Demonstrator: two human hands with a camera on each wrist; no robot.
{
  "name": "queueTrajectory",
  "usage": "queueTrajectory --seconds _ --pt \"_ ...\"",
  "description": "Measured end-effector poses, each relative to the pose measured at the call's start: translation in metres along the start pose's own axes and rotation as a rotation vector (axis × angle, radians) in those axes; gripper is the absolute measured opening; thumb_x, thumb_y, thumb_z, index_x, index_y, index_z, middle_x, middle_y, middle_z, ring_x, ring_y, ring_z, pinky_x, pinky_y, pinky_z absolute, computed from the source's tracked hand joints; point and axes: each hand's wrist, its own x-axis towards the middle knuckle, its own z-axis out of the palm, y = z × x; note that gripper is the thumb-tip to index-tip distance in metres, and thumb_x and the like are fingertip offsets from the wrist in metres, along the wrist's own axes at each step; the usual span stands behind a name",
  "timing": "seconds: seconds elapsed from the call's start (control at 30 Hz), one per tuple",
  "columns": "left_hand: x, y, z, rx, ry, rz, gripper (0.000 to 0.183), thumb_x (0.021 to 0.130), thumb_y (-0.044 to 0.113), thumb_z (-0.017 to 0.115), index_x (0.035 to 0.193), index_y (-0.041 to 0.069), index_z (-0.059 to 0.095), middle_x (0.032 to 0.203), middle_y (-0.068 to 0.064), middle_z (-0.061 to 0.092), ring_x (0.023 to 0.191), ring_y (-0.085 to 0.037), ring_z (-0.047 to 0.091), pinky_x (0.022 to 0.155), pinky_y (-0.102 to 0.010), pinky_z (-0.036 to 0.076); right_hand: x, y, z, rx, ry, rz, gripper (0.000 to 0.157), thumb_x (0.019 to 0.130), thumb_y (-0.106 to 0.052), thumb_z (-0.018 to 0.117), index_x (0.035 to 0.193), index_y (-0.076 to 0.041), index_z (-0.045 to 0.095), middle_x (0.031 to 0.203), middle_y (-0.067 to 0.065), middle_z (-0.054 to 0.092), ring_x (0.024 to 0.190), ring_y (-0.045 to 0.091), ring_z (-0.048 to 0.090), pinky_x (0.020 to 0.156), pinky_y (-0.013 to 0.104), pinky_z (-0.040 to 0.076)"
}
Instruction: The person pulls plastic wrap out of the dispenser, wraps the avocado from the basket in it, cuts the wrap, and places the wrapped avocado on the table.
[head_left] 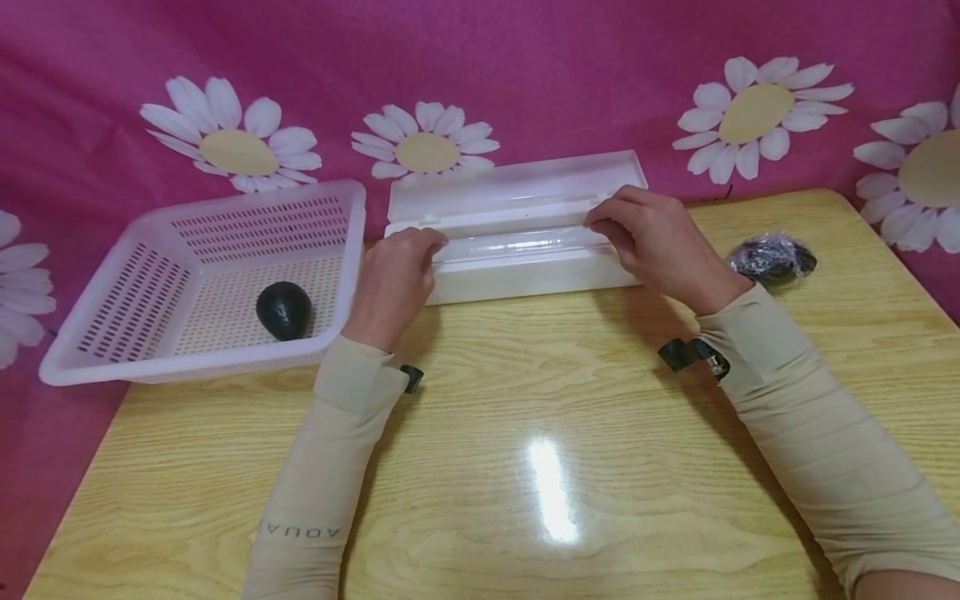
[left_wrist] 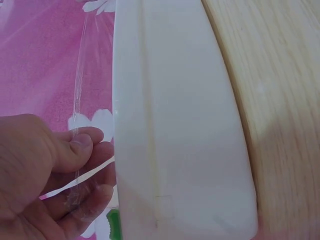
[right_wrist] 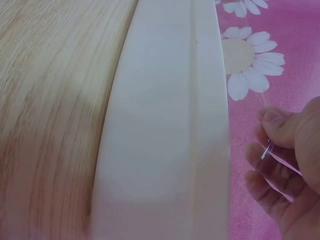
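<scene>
A long white cling film dispenser (head_left: 525, 277) lies on the table with its lid (head_left: 517, 183) raised at the back. Clear cling film (head_left: 525, 242) stretches across its top between both hands. At the film's left end, my left hand (head_left: 397, 271) pinches the edge between thumb and index finger; the left wrist view shows the film (left_wrist: 78, 95) running up from the thumb. My right hand (head_left: 660, 237) pinches the other end, and in the right wrist view some film (right_wrist: 267, 150) crosses its fingers. Both hands are above the dispenser's front wall.
Left of the dispenser stands a white perforated basket (head_left: 187, 365) with a dark avocado (head_left: 284, 311) in it. A dark item wrapped in cling film (head_left: 772, 260) lies beyond the right wrist. Behind the wooden table (head_left: 480, 467) hangs a pink cloth (head_left: 570, 75) with daisies.
</scene>
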Motion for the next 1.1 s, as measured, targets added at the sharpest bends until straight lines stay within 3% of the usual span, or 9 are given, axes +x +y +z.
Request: queueTrajectory --seconds 0.57,0.9,1.1 --pt "-0.001 0.009 -0.010 0.005 -0.043 -0.072 0.023 0.102 0.008 0.062 0.120 0.006 0.075 0.117 -0.014 0.078 0.111 -0.032 0.073 0.102 -0.042 0.058 -0.001 -0.006 -0.007 0.002 0.026 0.003 0.013 0.099 0.001 0.063 0.105 -0.001 0.074 0.096 0.016 0.072 0.085 0.029 0.067 0.078 0.045 0.055" --pt "-0.003 0.013 -0.019 -0.013 -0.018 -0.061 0.023 0.101 0.004 0.061 0.119 0.005 0.075 0.118 -0.015 0.078 0.112 -0.032 0.073 0.104 -0.043 0.057 0.001 -0.007 -0.009 -0.035 0.082 -0.040 0.010 0.098 0.002 0.063 0.103 0.003 0.072 0.091 0.018 0.069 0.082 0.030 0.063 0.075 0.044 0.052" --pt "-0.004 0.017 -0.026 -0.026 0.006 -0.068 0.024 0.100 0.003 0.063 0.120 0.005 0.075 0.119 -0.014 0.077 0.112 -0.032 0.073 0.104 -0.043 0.057 0.002 -0.013 -0.014 -0.032 0.094 -0.008 0.011 0.097 0.003 0.064 0.105 0.003 0.072 0.095 0.019 0.069 0.091 0.033 0.062 0.082 0.047 0.055"
